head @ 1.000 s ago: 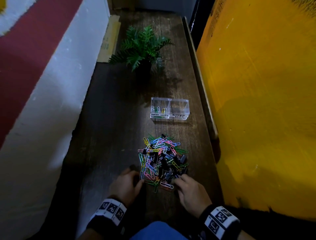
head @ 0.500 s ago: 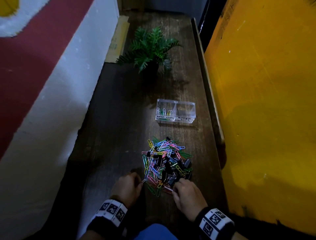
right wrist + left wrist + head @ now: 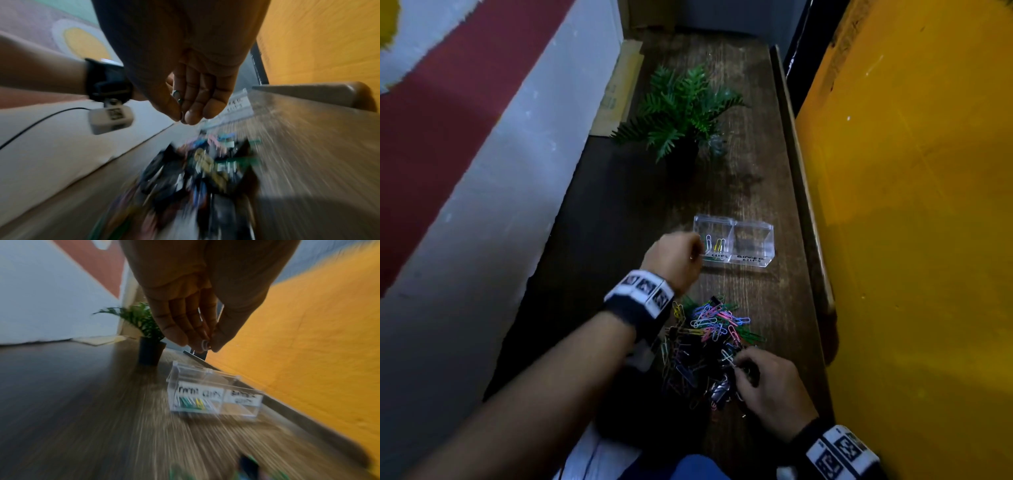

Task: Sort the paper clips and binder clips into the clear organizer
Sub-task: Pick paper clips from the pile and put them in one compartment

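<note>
Narrow wooden table (image 3: pixel 619 212) bounded by a painted wall at left and a raised lip with a yellow panel (image 3: pixel 914 205) at right. Left hand (image 3: pixel 674 257) pinches a pale paper clip (image 3: pixel 205 344) beside the clear organizer (image 3: pixel 753 263), whose left compartment holds clips. Right hand (image 3: pixel 767 387) pinches a metal clip (image 3: pixel 178 97) over the mixed clip pile (image 3: pixel 709 335). Potted fern (image 3: pixel 681 109) stands beyond.

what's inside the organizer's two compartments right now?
The organizer holds a few paper clips in its left compartment. The right one looks empty. The left hand covers the left compartment's near corner.
</note>
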